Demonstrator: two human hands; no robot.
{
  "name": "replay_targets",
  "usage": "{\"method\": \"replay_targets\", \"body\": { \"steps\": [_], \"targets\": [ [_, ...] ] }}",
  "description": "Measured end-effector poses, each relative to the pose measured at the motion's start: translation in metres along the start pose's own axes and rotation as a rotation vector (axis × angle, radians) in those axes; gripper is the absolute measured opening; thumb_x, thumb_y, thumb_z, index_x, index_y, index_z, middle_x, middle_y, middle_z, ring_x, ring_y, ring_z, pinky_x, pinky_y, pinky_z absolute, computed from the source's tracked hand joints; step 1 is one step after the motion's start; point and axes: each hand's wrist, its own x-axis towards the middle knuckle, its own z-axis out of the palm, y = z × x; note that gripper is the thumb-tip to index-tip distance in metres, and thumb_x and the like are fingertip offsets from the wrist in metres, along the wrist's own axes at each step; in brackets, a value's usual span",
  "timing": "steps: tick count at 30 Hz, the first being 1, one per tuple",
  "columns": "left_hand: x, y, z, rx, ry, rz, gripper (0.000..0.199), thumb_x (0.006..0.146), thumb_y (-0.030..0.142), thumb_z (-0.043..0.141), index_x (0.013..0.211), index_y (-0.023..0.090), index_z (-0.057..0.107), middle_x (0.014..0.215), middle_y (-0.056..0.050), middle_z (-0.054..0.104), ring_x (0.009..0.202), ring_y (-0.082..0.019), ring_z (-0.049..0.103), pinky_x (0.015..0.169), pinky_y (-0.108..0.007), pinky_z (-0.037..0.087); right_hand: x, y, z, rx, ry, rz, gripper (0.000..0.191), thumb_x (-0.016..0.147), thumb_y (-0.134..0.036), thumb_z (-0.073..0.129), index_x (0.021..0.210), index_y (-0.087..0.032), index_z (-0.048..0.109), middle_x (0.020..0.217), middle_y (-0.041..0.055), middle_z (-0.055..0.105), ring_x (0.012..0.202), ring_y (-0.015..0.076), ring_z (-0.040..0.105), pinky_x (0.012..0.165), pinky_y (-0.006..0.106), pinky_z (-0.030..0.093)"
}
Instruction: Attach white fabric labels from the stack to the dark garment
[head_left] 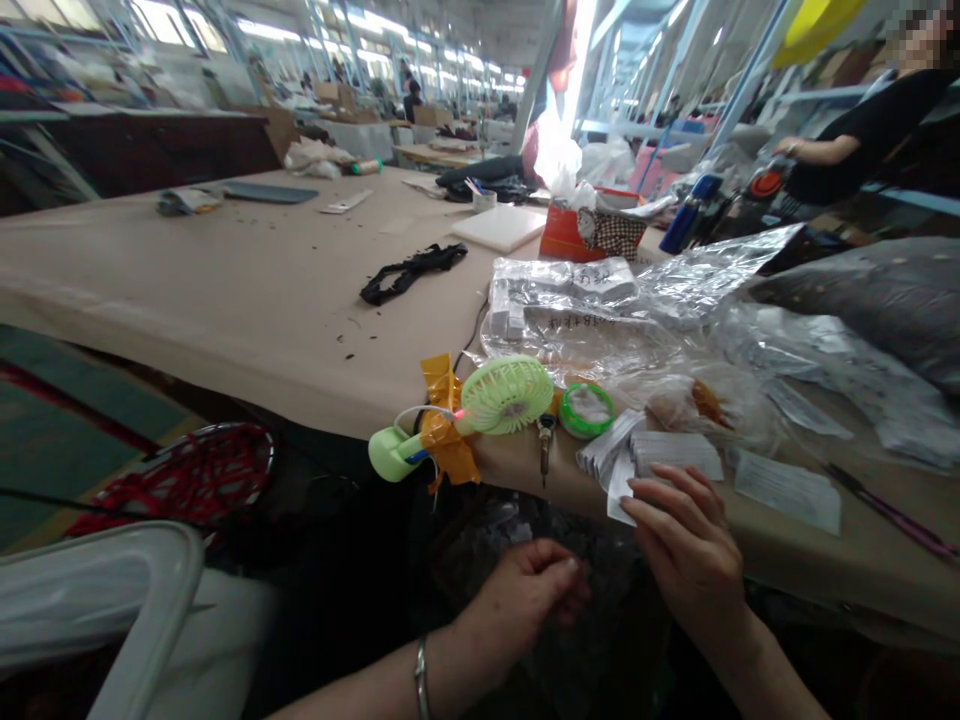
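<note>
My right hand is at the table's front edge, its thumb and fingertips on a white paper label. That label sticks out below a fanned stack of labels. Another stack of printed labels lies just beyond my fingers. My left hand hangs in front of the table edge, fingers curled and thumb pressed against them; whatever is inside, if anything, is hidden. Left of the labels are a green round tub with white contents and a small metal-tipped tool.
A green handheld fan is fixed to the edge with yellow tape. Clear plastic bags cover the table's right part, near purple-handled scissors. Black fabric lies farther back. A white bin stands lower left; a person stands at right.
</note>
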Motion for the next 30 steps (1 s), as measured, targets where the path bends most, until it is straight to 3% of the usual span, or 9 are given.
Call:
{"method": "replay_targets", "body": {
  "steps": [4,8,11,15,17,20,30],
  "targets": [
    [0.005,0.02,0.027,-0.442,-0.177,-0.078,0.034,0.079,0.043,0.065,0.092,0.011,0.063,0.081,-0.008,0.066,0.065,-0.014,0.061,0.067,-0.028,0.048,-0.013,-0.017,-0.009,0.106,-0.014,-0.05,0.02,0.084,-0.007,0.061,0.095,-0.022,0.068,0.099,0.0047,0.069,0.113,0.0234,0.055,0.101,0.048,0.04],
    [0.013,0.032,0.044,-0.592,-0.142,-0.051,0.026,0.071,0.029,0.075,0.083,0.008,0.065,0.073,-0.003,0.061,0.056,-0.006,0.053,0.053,-0.017,0.04,-0.025,-0.032,-0.013,0.145,-0.074,-0.124,0.019,0.085,-0.006,0.057,0.095,-0.019,0.067,0.096,0.0048,0.069,0.112,0.0218,0.055,0.103,0.045,0.038],
    [0.015,0.033,0.048,-0.531,-0.079,-0.065,0.02,0.071,0.023,0.073,0.081,0.008,0.063,0.069,-0.003,0.061,0.054,-0.007,0.054,0.051,-0.017,0.041,-0.025,-0.025,-0.016,0.108,-0.109,-0.107,0.023,0.087,-0.008,0.055,0.107,-0.017,0.063,0.102,0.0072,0.068,0.112,0.0225,0.055,0.101,0.042,0.042],
    [0.012,0.029,0.045,-0.351,-0.014,-0.16,0.017,0.086,0.025,0.057,0.089,0.009,0.061,0.066,-0.006,0.064,0.054,-0.013,0.06,0.054,-0.024,0.048,-0.018,0.001,-0.017,-0.178,-0.122,0.089,0.039,0.09,-0.026,0.054,0.126,-0.011,0.053,0.112,0.0145,0.063,0.114,0.0288,0.053,0.094,0.044,0.046],
    [0.011,0.027,0.043,-0.292,0.013,-0.192,0.016,0.089,0.024,0.052,0.091,0.01,0.06,0.066,-0.006,0.064,0.053,-0.013,0.061,0.053,-0.024,0.047,-0.016,0.011,-0.015,-0.34,-0.173,0.151,0.041,0.091,-0.031,0.052,0.126,-0.011,0.054,0.117,0.0155,0.062,0.113,0.0323,0.052,0.094,0.049,0.044],
    [0.011,0.025,0.041,-0.258,0.023,-0.209,0.015,0.089,0.022,0.051,0.092,0.009,0.059,0.065,-0.006,0.064,0.051,-0.013,0.06,0.052,-0.023,0.046,-0.018,0.016,-0.014,-0.443,-0.21,0.135,0.032,0.091,-0.025,0.051,0.12,-0.013,0.059,0.116,0.0124,0.065,0.109,0.0309,0.056,0.094,0.047,0.043],
    [0.012,0.027,0.041,-0.305,-0.038,-0.236,0.02,0.088,0.025,0.052,0.091,0.008,0.061,0.073,-0.01,0.065,0.053,-0.013,0.06,0.058,-0.027,0.049,-0.029,0.024,-0.021,-0.096,0.008,0.134,0.013,0.088,-0.016,0.057,0.095,-0.021,0.067,0.097,0.0056,0.071,0.099,0.0222,0.065,0.09,0.041,0.05]
  ]
}}
